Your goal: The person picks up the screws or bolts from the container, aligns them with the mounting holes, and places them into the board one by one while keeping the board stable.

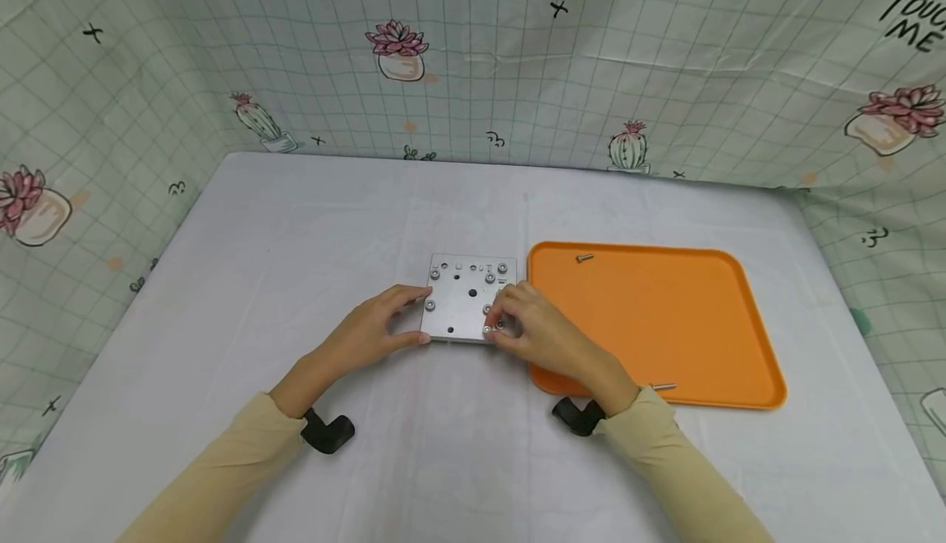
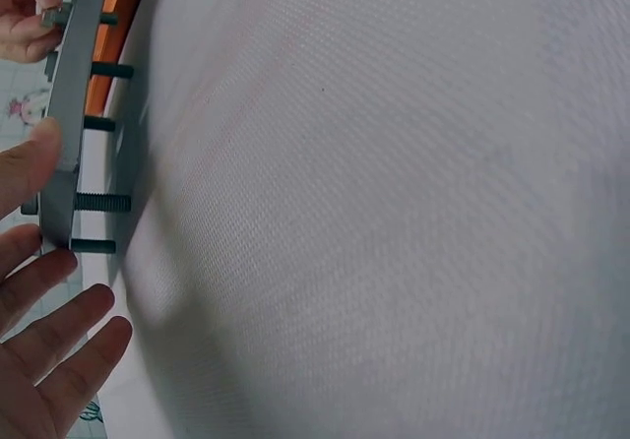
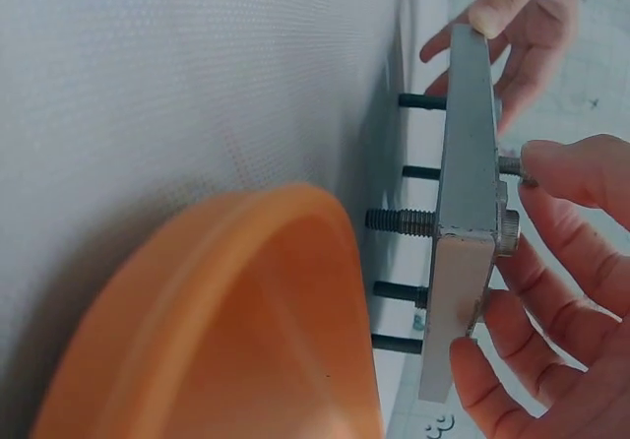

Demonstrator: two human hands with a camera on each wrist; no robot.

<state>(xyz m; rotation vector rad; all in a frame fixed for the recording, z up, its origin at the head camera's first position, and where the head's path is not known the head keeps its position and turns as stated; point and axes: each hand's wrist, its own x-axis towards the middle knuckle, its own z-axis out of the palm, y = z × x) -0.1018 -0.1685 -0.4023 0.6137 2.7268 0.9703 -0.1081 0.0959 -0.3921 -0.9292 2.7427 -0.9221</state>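
Note:
A silver metal plate (image 1: pixel 454 305) with several holes and socket-head screws is held near the middle of the white table. Threaded screw ends (image 2: pixel 103 203) stick out of its underside, towards the cloth. My left hand (image 1: pixel 377 323) grips the plate's left edge, thumb at the near corner and fingertips farther back. At the near right corner, my right hand (image 1: pixel 543 328) pinches a small screw (image 3: pixel 510 166) between thumb and index finger, upright at the plate's top face. Its other fingers touch the plate's right edge in the right wrist view.
An orange tray (image 1: pixel 665 313) with a raised rim stands just right of the plate, under my right forearm. One loose screw (image 1: pixel 584 258) lies at its far left, another screw (image 1: pixel 663 386) near its front rim. A patterned curtain (image 1: pixel 473 75) hangs behind the table.

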